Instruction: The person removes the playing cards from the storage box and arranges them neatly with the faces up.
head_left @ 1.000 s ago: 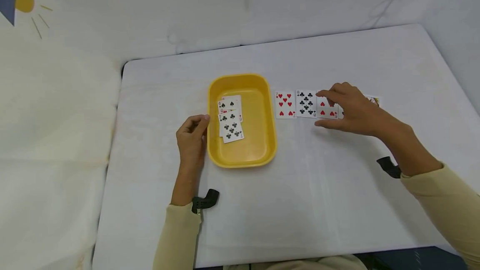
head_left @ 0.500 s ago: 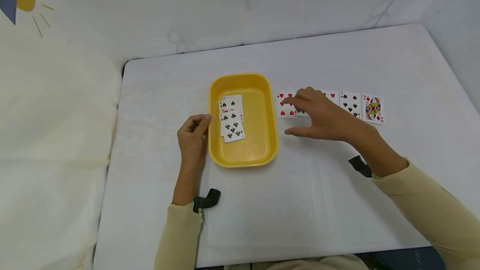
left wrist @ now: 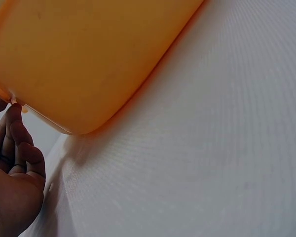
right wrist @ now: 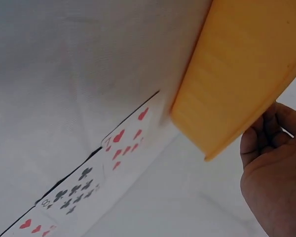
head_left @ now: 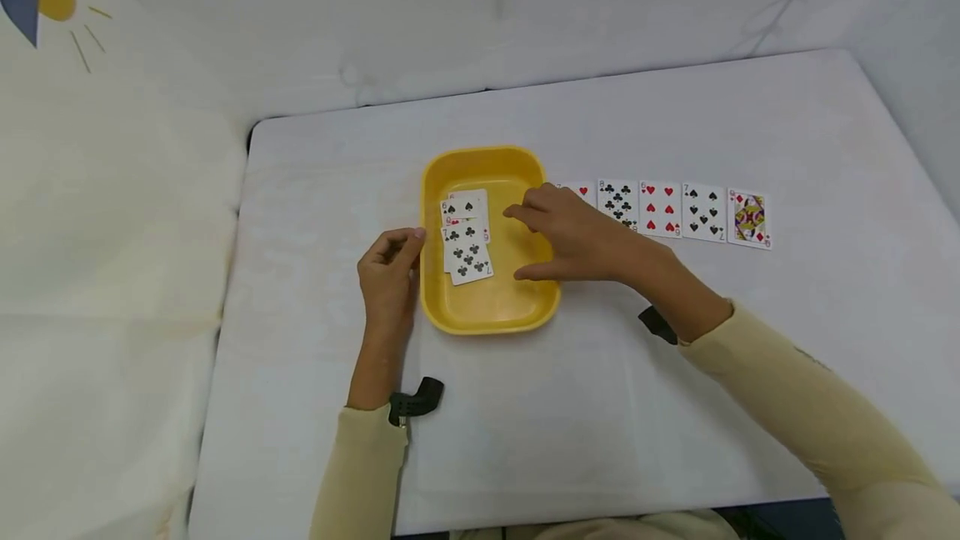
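A yellow tray (head_left: 487, 323) sits on the white table and holds a few overlapping playing cards (head_left: 465, 242), with a seven of clubs on top. My left hand (head_left: 390, 261) rests on the table at the tray's left side, fingers loosely curled, fingertips touching the rim (left wrist: 12, 104). My right hand (head_left: 558, 232) hovers over the tray's right rim with relaxed fingers and nothing in it. It partly covers the seven of hearts (head_left: 582, 189), which lies flat on the table (right wrist: 126, 143) beside the tray (right wrist: 241, 64).
A row of face-up cards runs right of the tray: eight of clubs (head_left: 618, 202), a red hearts card (head_left: 662, 208), seven of spades (head_left: 705, 211), queen of diamonds (head_left: 748, 217). White padded walls surround the table (head_left: 675, 123); its near edge is by my body.
My right hand has moved left along the card row, from above the right-hand cards to over the tray's right rim, uncovering the row. The left hand and tray have stayed put.
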